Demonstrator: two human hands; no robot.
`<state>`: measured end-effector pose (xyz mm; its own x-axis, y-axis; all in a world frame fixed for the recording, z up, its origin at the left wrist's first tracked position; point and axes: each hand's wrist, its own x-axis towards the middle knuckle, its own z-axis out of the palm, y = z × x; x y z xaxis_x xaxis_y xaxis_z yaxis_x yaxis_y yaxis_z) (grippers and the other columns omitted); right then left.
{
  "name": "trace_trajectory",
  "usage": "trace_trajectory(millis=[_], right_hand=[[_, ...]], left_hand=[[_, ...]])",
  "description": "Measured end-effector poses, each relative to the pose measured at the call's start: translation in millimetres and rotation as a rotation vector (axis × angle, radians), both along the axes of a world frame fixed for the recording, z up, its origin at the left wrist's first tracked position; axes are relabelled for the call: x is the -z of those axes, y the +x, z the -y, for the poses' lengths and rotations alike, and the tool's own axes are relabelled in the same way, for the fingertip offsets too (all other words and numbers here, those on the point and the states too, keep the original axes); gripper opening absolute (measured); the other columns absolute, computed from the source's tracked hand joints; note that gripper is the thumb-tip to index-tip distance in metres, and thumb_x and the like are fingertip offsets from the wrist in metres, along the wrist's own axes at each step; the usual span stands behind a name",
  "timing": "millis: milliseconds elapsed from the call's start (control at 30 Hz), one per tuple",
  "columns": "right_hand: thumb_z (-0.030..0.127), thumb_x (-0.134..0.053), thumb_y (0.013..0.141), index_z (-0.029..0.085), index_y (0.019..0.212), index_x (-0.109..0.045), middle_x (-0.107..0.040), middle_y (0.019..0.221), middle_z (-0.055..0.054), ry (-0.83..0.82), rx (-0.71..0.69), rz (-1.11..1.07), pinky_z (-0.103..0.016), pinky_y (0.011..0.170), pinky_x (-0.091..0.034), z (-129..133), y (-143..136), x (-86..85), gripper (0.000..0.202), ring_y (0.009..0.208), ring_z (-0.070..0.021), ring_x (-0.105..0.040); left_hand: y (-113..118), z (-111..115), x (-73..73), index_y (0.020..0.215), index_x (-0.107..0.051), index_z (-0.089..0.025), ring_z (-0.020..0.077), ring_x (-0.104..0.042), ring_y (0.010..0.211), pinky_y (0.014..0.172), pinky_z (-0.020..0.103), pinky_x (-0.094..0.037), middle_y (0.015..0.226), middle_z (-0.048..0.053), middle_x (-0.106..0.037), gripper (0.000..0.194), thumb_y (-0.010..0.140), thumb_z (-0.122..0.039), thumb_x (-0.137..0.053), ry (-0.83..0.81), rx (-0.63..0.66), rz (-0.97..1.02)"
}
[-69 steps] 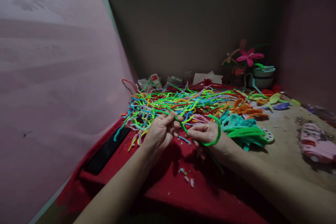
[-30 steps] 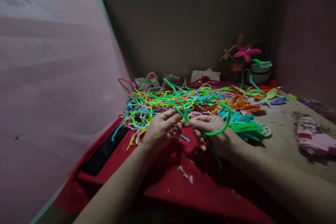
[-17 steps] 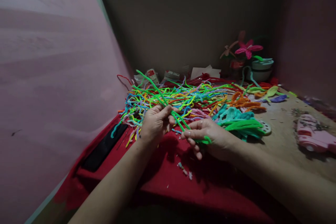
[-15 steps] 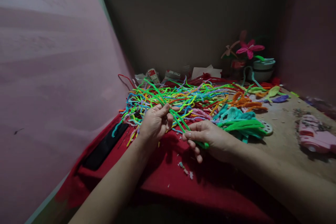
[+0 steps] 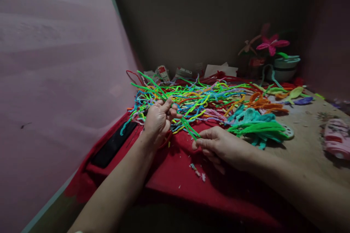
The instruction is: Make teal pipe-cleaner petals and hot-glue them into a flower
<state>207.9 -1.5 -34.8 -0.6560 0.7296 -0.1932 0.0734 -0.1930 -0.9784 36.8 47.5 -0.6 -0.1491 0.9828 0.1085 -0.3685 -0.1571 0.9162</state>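
Several bright green pipe cleaners [image 5: 188, 128] stretch between my two hands. My left hand [image 5: 161, 116] pinches them near their middle, and their far ends stick out up and to the left over the pile. Thumb and fingers of my right hand [image 5: 216, 145] close on the lower right ends. Behind my hands spreads a tangled heap of multicoloured pipe cleaners [image 5: 191, 96]. To the right of it lie green bent strips [image 5: 259, 127] on top of teal looped pieces [image 5: 246, 115], with orange looped pieces [image 5: 262, 104] behind them.
A black phone-like object [image 5: 112, 145] rests on the red cloth [image 5: 175, 174] at the left. Small scraps [image 5: 198, 172] lie near the front. A pink object [image 5: 336, 138] sits at the right; behind stand a pink flower [image 5: 272, 45] and a pale pot [image 5: 286, 68].
My left hand has shifted up and slightly left along the green pipe cleaners, widening the gap between my hands. The view has turned a little to the left.
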Motion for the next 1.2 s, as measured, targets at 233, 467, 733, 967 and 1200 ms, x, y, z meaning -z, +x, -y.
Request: trace_trajectory(millis=[233,467,733,967,1200], right_hand=[[0.032,-0.040,0.083,0.018,0.069,-0.050,-0.034,0.036,0.009,0.088,0.128,-0.004,-0.017,0.027,-0.025,9,-8,-0.2,0.022,0.026,-0.0058,-0.030],[0.035,-0.036,0.084,0.021,0.061,-0.038,-0.027,0.042,0.008,0.229,0.276,0.128,-0.020,0.034,-0.025,9,-10,2.1,0.028,0.034,-0.0073,-0.026],[0.012,-0.039,0.085,0.018,0.061,-0.040,-0.039,0.050,0.004,1.538,0.335,0.280,-0.024,0.046,-0.026,20,-2,5.6,0.025,0.044,-0.0082,-0.034],[0.024,-0.039,0.088,0.018,0.074,-0.053,-0.043,0.054,0.003,1.087,0.635,0.098,-0.021,0.048,-0.034,22,11,-11.8,0.020,0.049,-0.0091,-0.041],[0.039,-0.049,0.081,0.016,0.088,-0.062,-0.059,0.072,-0.003,0.193,0.543,-0.215,-0.025,0.059,-0.044,-3,5,-14.0,0.027,0.062,-0.0122,-0.054]], left_hand=[[-8,-3,-3.5,0.069,-0.045,-0.012,0.0012,-0.043,0.034,0.039,0.013,-0.046,0.054,-0.002,-0.052,0.013,0.082,-0.008,-0.046,-0.119,0.013,0.094],[-5,5,-12.1,0.069,-0.044,-0.013,-0.0015,-0.041,0.034,0.041,0.011,-0.048,0.058,-0.004,-0.050,0.015,0.081,-0.004,-0.045,-0.121,-0.039,0.282],[-3,10,-9.5,0.068,-0.047,-0.013,-0.0009,-0.041,0.036,0.046,0.011,-0.049,0.054,-0.005,-0.048,0.015,0.083,-0.011,-0.047,0.065,-0.016,0.274],[-15,7,-18.3,0.067,-0.044,-0.012,-0.0018,-0.040,0.035,0.044,0.009,-0.048,0.055,-0.005,-0.045,0.019,0.083,-0.003,-0.040,-0.077,-0.024,0.384],[1,17,-6.9,0.070,-0.049,-0.011,-0.0001,-0.043,0.034,0.042,0.013,-0.048,0.055,-0.003,-0.050,0.014,0.084,-0.010,-0.043,-0.123,0.254,0.228]])
